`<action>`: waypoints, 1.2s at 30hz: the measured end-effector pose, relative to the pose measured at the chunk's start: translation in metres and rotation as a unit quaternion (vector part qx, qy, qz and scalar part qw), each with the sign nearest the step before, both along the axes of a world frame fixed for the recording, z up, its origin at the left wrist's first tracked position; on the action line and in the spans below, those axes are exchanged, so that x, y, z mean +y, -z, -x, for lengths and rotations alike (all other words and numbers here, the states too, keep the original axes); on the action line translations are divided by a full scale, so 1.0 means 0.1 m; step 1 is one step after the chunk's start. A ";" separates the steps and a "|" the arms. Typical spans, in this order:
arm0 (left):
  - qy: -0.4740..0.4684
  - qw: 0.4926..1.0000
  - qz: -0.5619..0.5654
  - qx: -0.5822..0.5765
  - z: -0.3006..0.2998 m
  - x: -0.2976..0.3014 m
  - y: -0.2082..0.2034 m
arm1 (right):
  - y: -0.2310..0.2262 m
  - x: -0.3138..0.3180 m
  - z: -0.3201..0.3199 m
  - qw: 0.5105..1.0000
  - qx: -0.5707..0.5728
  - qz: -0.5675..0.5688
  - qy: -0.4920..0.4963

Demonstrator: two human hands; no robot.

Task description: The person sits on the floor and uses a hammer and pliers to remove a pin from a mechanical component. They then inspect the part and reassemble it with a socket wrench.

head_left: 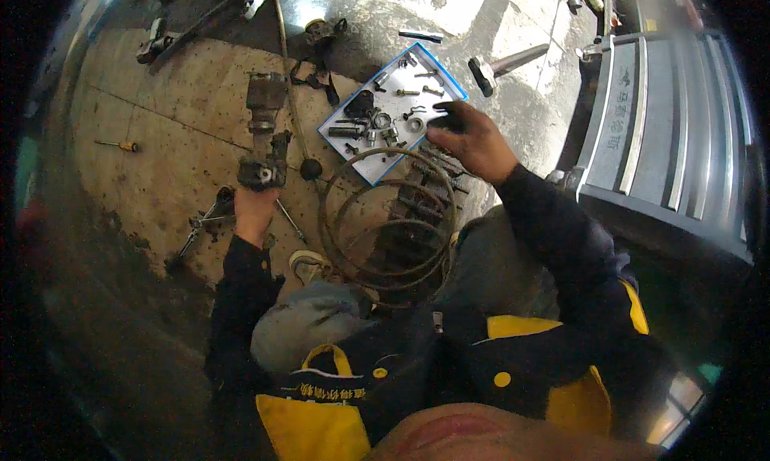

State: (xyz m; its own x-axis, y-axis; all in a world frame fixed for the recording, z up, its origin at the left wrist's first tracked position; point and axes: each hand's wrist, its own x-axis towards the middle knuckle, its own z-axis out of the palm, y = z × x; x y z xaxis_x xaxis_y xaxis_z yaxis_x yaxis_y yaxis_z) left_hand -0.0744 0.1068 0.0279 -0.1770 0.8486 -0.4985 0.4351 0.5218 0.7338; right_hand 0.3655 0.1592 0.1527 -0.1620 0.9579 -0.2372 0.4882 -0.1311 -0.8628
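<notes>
My left hand (255, 212) is closed around the near end of a dark, greasy metal part (261, 172) with a round bore. The palm and most of its fingers are hidden under the part. Over the right corner of a blue-rimmed white tray (442, 64), my right hand (477, 144) reaches in with darkened fingertips. Its thumb and fingers stand apart, and I see nothing between them. Closest to those fingertips lies a metal ring (415, 125). Bolts (407, 93), sleeves, clips and a black bracket (361, 103) are spread about the tray.
Coiled cable (331, 244) lies before my knees, beside a dark ribbed metal part (413, 204). Beyond my left hand sits a cylindrical metal housing (265, 100). A hammer (513, 62) rests past the tray, a screwdriver (119, 146) far left. A grey ribbed panel (654, 132) stands right.
</notes>
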 end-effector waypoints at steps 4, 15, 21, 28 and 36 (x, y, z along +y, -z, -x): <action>0.026 0.971 -0.142 -0.192 -0.07 -0.58 0.07 | 1.10 1.44 0.73 0.988 -0.144 -0.040 -0.034; -0.310 0.838 0.133 -0.430 0.47 -2.33 -0.61 | 2.53 2.69 2.17 0.929 -0.355 -0.031 0.097; 0.101 0.995 0.027 -0.001 0.47 -2.27 -0.77 | 1.70 1.70 1.66 0.992 -0.101 0.001 0.080; 0.209 0.972 0.006 0.107 -0.09 -1.75 -2.34 | -0.38 -0.94 -0.59 0.949 0.117 0.243 0.163; 0.317 0.937 0.128 0.069 -1.40 -1.37 -4.25 | -3.02 -2.56 -1.86 0.840 0.291 0.288 0.357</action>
State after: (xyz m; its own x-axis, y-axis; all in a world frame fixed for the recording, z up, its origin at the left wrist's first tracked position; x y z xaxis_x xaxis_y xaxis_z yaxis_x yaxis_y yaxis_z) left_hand 0.0655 -0.0302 0.4527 0.2443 0.6602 -0.7102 0.7990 0.2780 0.5332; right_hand 0.5512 -0.0969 0.4550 0.1547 0.6136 -0.7743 -0.3742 -0.6890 -0.6207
